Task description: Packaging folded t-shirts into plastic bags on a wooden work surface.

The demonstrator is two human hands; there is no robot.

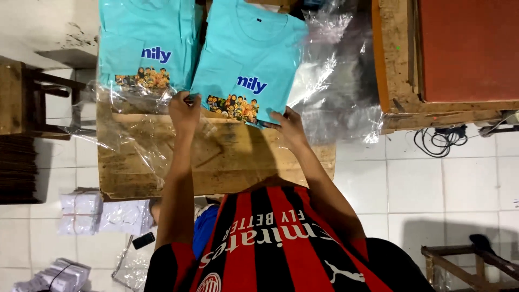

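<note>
Head view: As we look down from the head camera, we see a wooden bench [232, 167] with two folded turquoise shirts on it.
Near shirt: the right-hand folded shirt [246, 54] lies at the far middle of the bench, bearing a blue word and a band of small cartoon figures at its near edge.
Left hand: our left hand [185, 111] is closed, pinching the near left corner of that shirt.
Right hand: our right hand [289, 125] lies with fingers spread flat on the near right corner of the same shirt.
Second shirt: another turquoise shirt [146, 43] lies just beside it to the left, same blue print and figures.
Wrapping: clear plastic film [335, 81] spreads to the right of the shirts; more clear plastic [130, 140] covers the left of the bench.
Around: white paper bundles [81, 211] sit on the tiled floor [432, 178] at lower left; a red-topped wooden frame [465, 54] stands at upper right, black cables [440, 139] below it.
</note>
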